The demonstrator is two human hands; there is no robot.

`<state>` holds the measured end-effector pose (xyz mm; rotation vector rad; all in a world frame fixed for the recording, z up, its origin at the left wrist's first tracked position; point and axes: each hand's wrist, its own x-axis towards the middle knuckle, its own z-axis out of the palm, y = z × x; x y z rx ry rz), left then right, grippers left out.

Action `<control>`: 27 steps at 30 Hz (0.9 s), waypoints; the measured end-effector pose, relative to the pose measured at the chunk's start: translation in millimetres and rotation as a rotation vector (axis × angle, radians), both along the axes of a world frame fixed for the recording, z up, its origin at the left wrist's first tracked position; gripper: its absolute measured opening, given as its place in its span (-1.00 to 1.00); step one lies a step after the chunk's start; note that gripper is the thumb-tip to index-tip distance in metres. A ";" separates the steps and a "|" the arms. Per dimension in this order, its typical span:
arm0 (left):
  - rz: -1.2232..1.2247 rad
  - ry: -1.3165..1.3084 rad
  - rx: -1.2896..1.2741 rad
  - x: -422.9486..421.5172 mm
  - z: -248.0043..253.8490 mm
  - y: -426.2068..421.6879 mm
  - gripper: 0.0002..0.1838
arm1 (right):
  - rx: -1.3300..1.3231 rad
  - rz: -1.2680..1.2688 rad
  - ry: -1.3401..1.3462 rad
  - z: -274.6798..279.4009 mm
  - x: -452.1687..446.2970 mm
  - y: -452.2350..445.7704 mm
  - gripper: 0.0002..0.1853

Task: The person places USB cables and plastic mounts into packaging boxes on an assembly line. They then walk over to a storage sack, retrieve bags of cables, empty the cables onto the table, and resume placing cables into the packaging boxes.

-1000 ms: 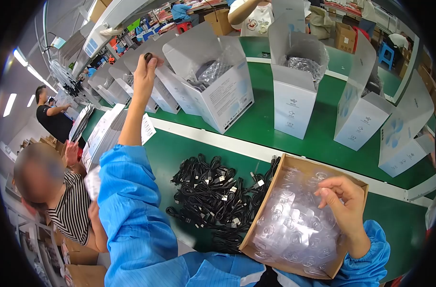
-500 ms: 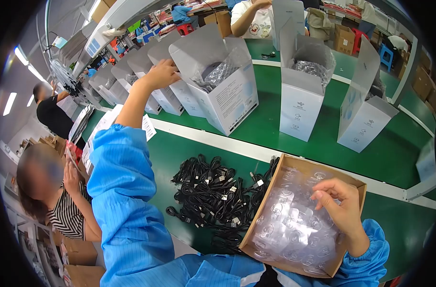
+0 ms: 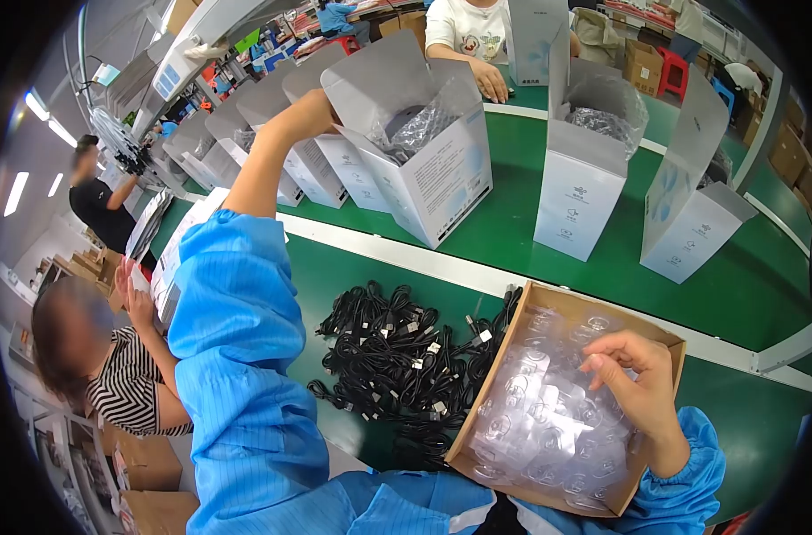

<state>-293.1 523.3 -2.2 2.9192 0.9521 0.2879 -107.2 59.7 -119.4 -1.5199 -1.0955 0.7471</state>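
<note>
My left hand (image 3: 306, 119) reaches to the row of open white boxes. Its fingers go behind the raised flap of a large white box (image 3: 441, 183) and are hidden there. Inside that box sits a dark round item in clear bubble wrap (image 3: 415, 134). My right hand (image 3: 636, 374) hovers over a shallow cardboard tray (image 3: 678, 357) of clear plastic pieces (image 3: 548, 419). Its thumb and fingertips are drawn together; whatever they may hold is too small to make out. Left of the tray lies a heap of black cables (image 3: 397, 348) with plugs.
Two more open boxes, one in the middle (image 3: 577, 201) and one at the right (image 3: 691, 227), stand on the green belt. A white rail (image 3: 406, 256) divides it from my bench. A person opposite rests a hand (image 3: 490, 82) on the belt; another in stripes (image 3: 134, 383) sits left.
The boxes have shifted slightly right along the belt. My left hand has risen a little, its fingers slipping behind the flap. The person opposite has lowered a hand. My right hand stays put.
</note>
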 end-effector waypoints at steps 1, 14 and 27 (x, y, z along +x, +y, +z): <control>0.020 0.010 0.042 3.3 1.5 -6.3 -0.76 | -0.017 0.004 0.015 1.2 -0.5 0.1 -0.90; 0.149 -1.426 -0.660 -62.1 -165.3 -5.9 -0.51 | -0.039 0.006 0.043 1.1 -9.4 11.9 -0.89; 0.212 -1.025 -1.264 -23.9 -194.8 33.8 -0.39 | 0.028 0.000 0.012 -3.5 -21.2 27.1 -0.90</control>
